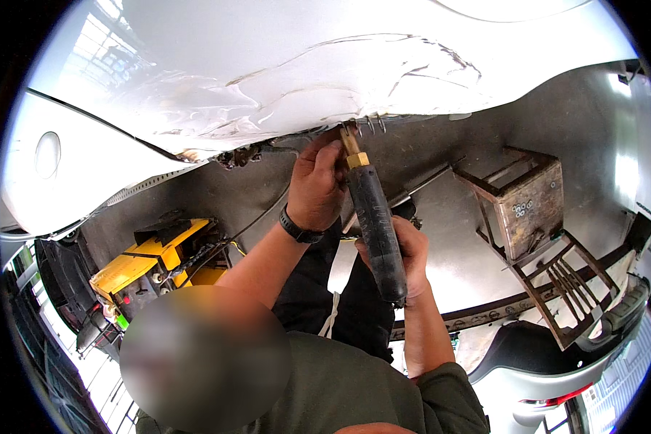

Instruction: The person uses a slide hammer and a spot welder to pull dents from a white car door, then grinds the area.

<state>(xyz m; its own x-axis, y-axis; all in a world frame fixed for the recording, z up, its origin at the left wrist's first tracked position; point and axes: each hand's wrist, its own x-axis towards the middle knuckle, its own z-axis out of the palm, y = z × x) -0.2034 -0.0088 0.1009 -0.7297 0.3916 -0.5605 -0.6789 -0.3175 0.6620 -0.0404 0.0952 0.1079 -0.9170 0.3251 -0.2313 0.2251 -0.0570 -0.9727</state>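
A stud-welding gun (376, 224) with a thick black handle and a brass nut and tip points up at the lower edge of a dented white car panel (282, 79). My right hand (411, 253) is wrapped round the black handle from the right. Beside the brass tip, under the panel edge, my left hand (317, 181) has its fingers closed; what they pinch is hidden. Several thin metal pieces (372, 125) stick out from the panel edge just right of the tip. Creases and scuffs run across the panel above.
A yellow machine (152, 253) with cables stands at the lower left. To the right is a worn stool (532, 202) with several small metal rings on its seat, beside a slatted metal frame (571, 289). Another car's bumper (550, 354) stands lower right.
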